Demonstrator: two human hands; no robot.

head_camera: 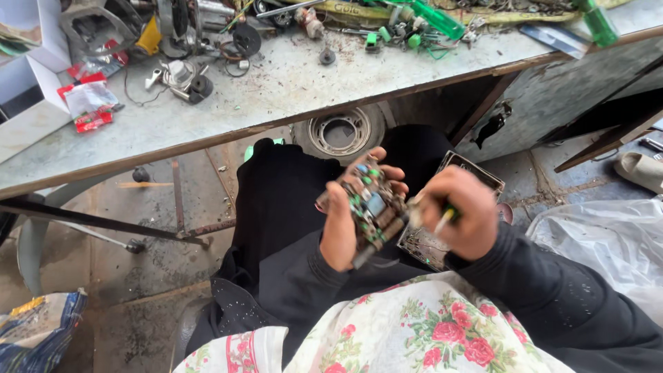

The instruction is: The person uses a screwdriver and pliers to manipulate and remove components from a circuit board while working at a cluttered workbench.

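Centre of frame: left hand (340, 231) grasps circuit board (373, 207), tilted, components facing camera. Right hand (461, 211) clenched around small tool (442, 222), tip touching board's right edge. Cluttered workbench (276, 90) across upper frame.

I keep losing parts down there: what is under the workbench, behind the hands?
Under the workbench, a round metal wheel rim leans by dark cabinet panels. The left hand, circuit board and right hand hide what lies below them.

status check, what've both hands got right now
Left hand gripping circuit board over lap. Right hand closed on small tool at board's edge. Nothing between hands; cluttered workbench ahead.
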